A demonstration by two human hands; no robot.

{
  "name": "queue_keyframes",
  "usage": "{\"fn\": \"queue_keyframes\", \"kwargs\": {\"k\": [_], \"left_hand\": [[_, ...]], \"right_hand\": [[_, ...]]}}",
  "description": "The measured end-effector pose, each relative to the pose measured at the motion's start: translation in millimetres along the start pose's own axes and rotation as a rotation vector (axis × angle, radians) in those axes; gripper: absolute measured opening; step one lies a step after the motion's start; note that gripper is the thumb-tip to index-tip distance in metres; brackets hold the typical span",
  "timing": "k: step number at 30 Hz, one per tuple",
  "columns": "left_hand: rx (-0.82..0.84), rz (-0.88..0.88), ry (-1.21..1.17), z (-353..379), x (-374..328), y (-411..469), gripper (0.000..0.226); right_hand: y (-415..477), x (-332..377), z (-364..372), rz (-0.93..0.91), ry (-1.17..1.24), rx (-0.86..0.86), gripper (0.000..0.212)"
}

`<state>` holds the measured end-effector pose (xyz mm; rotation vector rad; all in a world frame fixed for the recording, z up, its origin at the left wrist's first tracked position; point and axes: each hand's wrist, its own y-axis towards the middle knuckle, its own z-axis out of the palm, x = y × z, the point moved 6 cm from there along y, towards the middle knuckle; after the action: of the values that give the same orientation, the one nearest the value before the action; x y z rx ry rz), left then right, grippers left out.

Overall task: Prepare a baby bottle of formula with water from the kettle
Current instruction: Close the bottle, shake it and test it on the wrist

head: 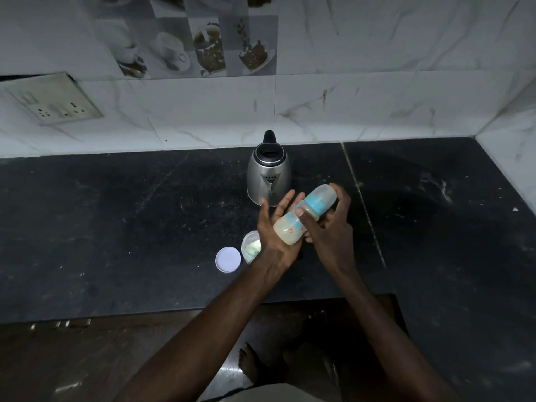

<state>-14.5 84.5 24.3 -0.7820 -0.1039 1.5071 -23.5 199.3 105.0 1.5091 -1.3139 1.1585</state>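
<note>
Mixing looks to be the step in hand: you hold the bottle [301,216] tilted between both palms at centre frame, cap end up and to the right, base down and to the left.

- Bottle: capped, blue collar, clear dome over the teat. Cloudy pale liquid fills the lower body, so water and powder appear to be in already.
- Left hand [275,227]: open and flat, fingers spread, palm against the left side of the bottle's lower body. Forearm enters from the lower left of the frame.
- Right hand [329,224]: fingers extended behind the collar and cap, thumb laid across the front of the body. Forearm enters from the lower right. The two hands press the bottle between them rather than closing round it, a pose that suits rolling.
- Kettle [268,177]: steel, lid shut, standing on the dark surface [116,213] just above the hands in frame.
- Tub [251,246]: open, pale powder inside, lower left of the hands, partly behind the left wrist.
- Lid [228,259]: white, lying flat just left of the tub.

Next move, as a judgement: roll or shake until no lumps show, keeping the cap end raised and the collar tight against leaks; then stand the bottle down and put the lid on the tub.
</note>
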Motion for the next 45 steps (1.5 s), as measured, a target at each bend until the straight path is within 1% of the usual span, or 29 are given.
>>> {"fn": "queue_keyframes", "kwargs": {"k": [5,7,9,11,12,14,15,16,18,19,20,22,23,24,25,26,27,28,31,32,35,36,39,40,41,43,44,45], "left_hand": [[0.038,-0.021,-0.044,-10,4,2,0.075],[0.033,-0.021,-0.02,-11,5,-1,0.076],[0.024,-0.018,0.001,-9,5,-4,0.077],[0.004,0.005,0.02,-9,5,-3,0.079],[-0.015,0.018,0.037,-11,4,-2,0.077],[-0.042,0.035,0.084,-14,2,0,0.075],[-0.045,0.033,0.092,-15,2,2,0.075],[-0.047,0.026,0.082,-15,3,3,0.076],[-0.041,0.011,0.057,-12,3,3,0.077],[-0.036,0.014,0.056,-11,3,5,0.077],[-0.034,0.028,0.064,-10,1,6,0.076],[-0.029,0.053,0.086,-10,-3,5,0.075],[-0.019,0.049,0.08,-10,-3,4,0.074],[-0.01,0.039,0.061,-9,-2,2,0.074],[-0.005,0.024,0.04,-7,-1,1,0.074],[-0.004,0.008,0.033,-5,0,0,0.074],[-0.006,-0.001,0.033,-2,1,0,0.074],[-0.001,0.003,0.028,0,2,0,0.074],[0.0,0.031,0.043,-2,1,5,0.075],[-0.008,0.034,0.038,-4,2,6,0.075],[-0.008,0.002,-0.002,-4,6,6,0.074],[-0.011,0.007,0.004,-6,6,6,0.074],[-0.005,0.038,0.045,-8,3,8,0.075],[0.006,0.04,0.042,-7,2,6,0.075],[0.007,0.041,0.029,-6,2,4,0.076],[0.006,0.028,0.007,-2,1,4,0.076],[0.006,0.03,0.005,-1,0,4,0.076],[0.01,0.04,0.011,-1,-1,4,0.076]], "right_hand": [[0,-11,6,0.106,0.1,0.136,0.089],[1,-11,6,0.085,0.074,0.151,0.09],[4,0,0,0.021,0.037,0.138,0.091],[11,16,-13,-0.067,0.015,0.057,0.088],[13,24,-22,-0.093,0.046,-0.022,0.085],[11,28,-37,-0.118,0.167,-0.234,0.082],[7,26,-38,-0.114,0.179,-0.285,0.082],[3,25,-33,-0.097,0.142,-0.263,0.082],[-3,17,-18,-0.087,-0.056,-0.048,0.085],[-4,16,-19,-0.106,-0.114,-0.006,0.089],[-1,17,-26,-0.123,-0.119,-0.044,0.09],[2,24,-47,-0.129,0.052,-0.285,0.09],[3,24,-52,-0.135,0.12,-0.355,0.09],[2,26,-48,-0.131,0.128,-0.351,0.09],[-1,28,-37,-0.124,0.073,-0.262,0.091],[-4,25,-26,-0.12,-0.022,-0.131,0.091],[-5,23,-20,-0.124,-0.081,-0.054,0.091],[-5,22,-21,-0.13,-0.094,-0.062,0.09],[-2,23,-36,-0.129,0.109,-0.291,0.087],[-3,24,-33,-0.122,0.125,-0.295,0.087],[-4,19,-13,-0.104,-0.056,-0.066,0.089],[-1,21,-16,-0.098,-0.062,-0.08,0.089],[7,30,-42,-0.117,0.117,-0.358,0.088],[7,30,-45,-0.116,0.135,-0.385,0.089],[6,29,-41,-0.104,0.11,-0.348,0.089],[3,21,-25,-0.077,-0.043,-0.126,0.089],[3,18,-22,-0.074,-0.081,-0.076,0.085],[4,19,-26,-0.077,-0.07,-0.115,0.081]]}}
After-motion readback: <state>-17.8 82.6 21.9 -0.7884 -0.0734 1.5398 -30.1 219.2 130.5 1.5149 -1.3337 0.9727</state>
